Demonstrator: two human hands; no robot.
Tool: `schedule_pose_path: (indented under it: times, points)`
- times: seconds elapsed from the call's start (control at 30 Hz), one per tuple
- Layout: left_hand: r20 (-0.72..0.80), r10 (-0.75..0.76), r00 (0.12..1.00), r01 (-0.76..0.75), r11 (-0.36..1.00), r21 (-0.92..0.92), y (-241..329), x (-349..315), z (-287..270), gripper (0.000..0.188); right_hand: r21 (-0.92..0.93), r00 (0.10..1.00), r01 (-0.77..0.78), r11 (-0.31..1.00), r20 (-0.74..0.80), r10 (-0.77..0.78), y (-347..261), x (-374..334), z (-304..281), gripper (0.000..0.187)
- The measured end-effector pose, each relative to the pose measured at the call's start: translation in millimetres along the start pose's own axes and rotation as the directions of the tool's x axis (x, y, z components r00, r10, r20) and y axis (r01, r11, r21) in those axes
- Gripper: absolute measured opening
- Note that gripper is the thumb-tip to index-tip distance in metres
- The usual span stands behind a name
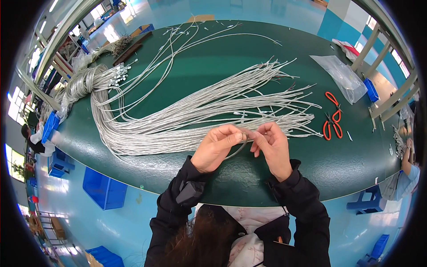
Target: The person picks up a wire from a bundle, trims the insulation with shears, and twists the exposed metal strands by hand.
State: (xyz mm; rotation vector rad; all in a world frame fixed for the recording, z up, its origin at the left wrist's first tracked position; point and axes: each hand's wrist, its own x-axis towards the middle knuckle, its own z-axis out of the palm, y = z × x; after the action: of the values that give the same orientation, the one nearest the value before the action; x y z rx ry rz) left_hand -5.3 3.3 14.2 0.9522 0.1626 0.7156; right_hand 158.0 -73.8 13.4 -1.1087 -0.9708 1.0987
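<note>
Close together over the near side of the green table, my two hands work on the end of one grey cable (pixel 237 151). My left hand (pixel 219 144) pinches the cable near its tip, and a short loop of it hangs below the fingers. Thumb and forefinger of my right hand (pixel 272 149) are closed at the cable's tip; the fine wires there are too small to make out. Just beyond my hands lies a big bundle of grey cables (pixel 178 127), its loose ends fanned out to the right. Farther left the bundle is bound into a thick coil (pixel 84 84).
Two orange-handled cutters (pixel 332 127) lie right of the cable ends on the green table (pixel 284 187). A clear plastic bag (pixel 341 78) and a small blue box (pixel 371 90) are at the far right. Blue bins (pixel 104 189) stand on the floor. Another person's arm (pixel 405 160) shows at the right edge.
</note>
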Motion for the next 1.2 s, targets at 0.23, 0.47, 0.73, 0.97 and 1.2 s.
schedule_pose_path:
  times: [0.23,0.47,0.73,0.97,1.2]
  points:
    - [-0.190,0.006,0.982,0.050,0.956,0.290,-10.7,-0.9,4.1,0.010,-0.089,0.989,0.132,0.987,-0.052,-0.137,-13.8,-5.1,7.8,0.020]
    - [-0.183,0.158,0.970,-0.041,0.852,0.521,-20.8,-2.6,16.7,0.008,-0.186,0.997,0.045,0.981,-0.051,-0.055,-6.8,-6.7,7.1,0.016]
    - [-0.230,0.232,0.945,-0.058,0.814,0.578,-24.5,1.5,12.3,0.007,-0.109,0.970,0.135,0.985,-0.190,-0.154,-33.2,-10.4,-23.6,0.011]
    - [-0.271,0.196,0.942,-0.013,0.831,0.556,-18.4,-1.2,8.7,0.006,-0.575,0.813,0.103,0.811,-0.421,-0.402,-66.7,-9.3,-147.3,0.011]
    - [-0.261,0.147,0.954,0.017,0.843,0.538,-20.2,0.4,14.8,0.006,-0.982,0.852,-0.185,0.041,-0.181,-0.490,-34.9,-20.0,-256.1,0.020]
